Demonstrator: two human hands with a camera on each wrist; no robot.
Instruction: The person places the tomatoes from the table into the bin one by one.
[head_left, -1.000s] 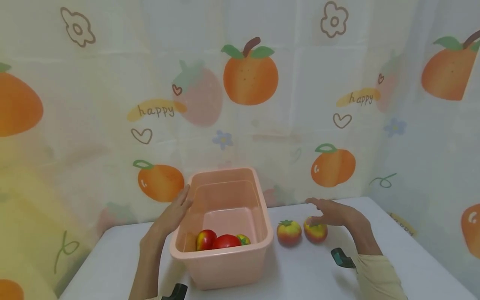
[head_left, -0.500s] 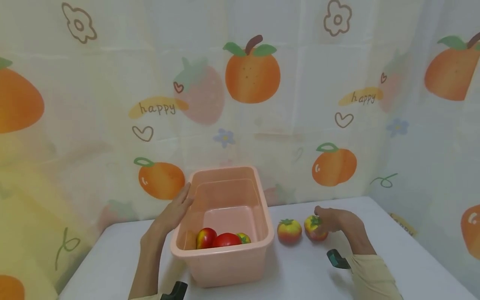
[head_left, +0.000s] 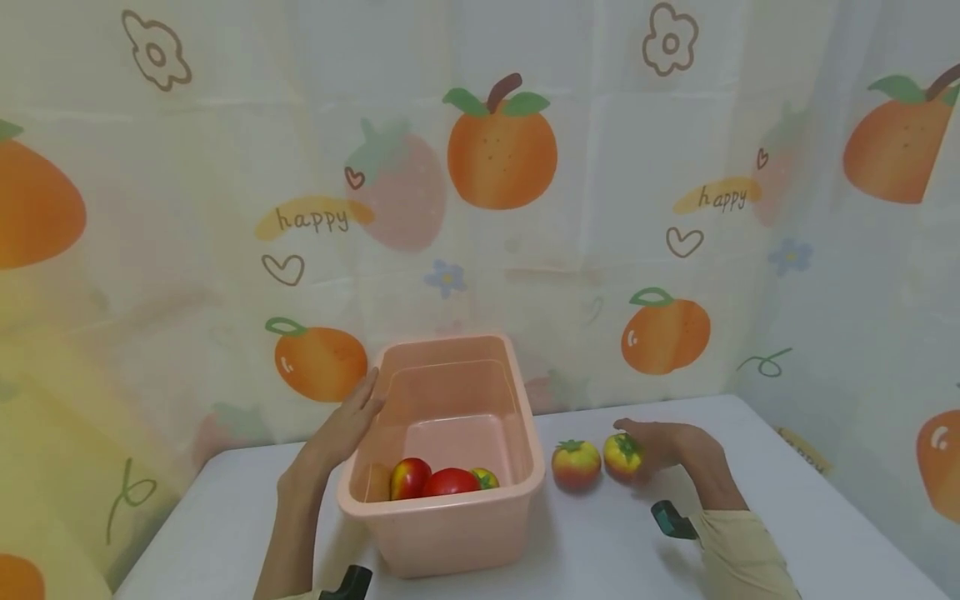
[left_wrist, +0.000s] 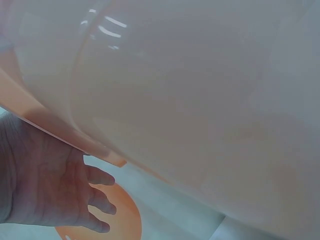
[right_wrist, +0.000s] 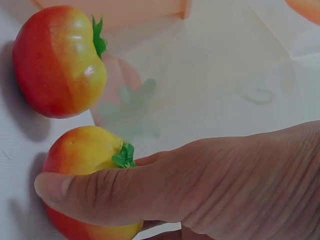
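Note:
A pink plastic tub [head_left: 450, 533] stands on the white table with several red and yellow fruits in its near end, among them a red one [head_left: 451, 482]. My left hand [head_left: 345, 429] lies along the tub's left rim, fingers straight; the left wrist view shows its palm [left_wrist: 50, 182] against the outer edge. To the tub's right, my right hand [head_left: 671, 446] grips a red-and-yellow tomato [right_wrist: 85, 150] with a green leafy top, its thumb [right_wrist: 100, 195] laid across the side. Another tomato [head_left: 576, 465] of the same look sits just left of it.
The white table [head_left: 600, 550] reaches back to a hanging cloth [head_left: 585, 333] printed with oranges, which also runs along the right side. The tub's far end is close to that cloth.
My right hand has come down from above the right tomato and taken hold of it; the tomato has tipped slightly left. My left hand stays at the tub's rim.

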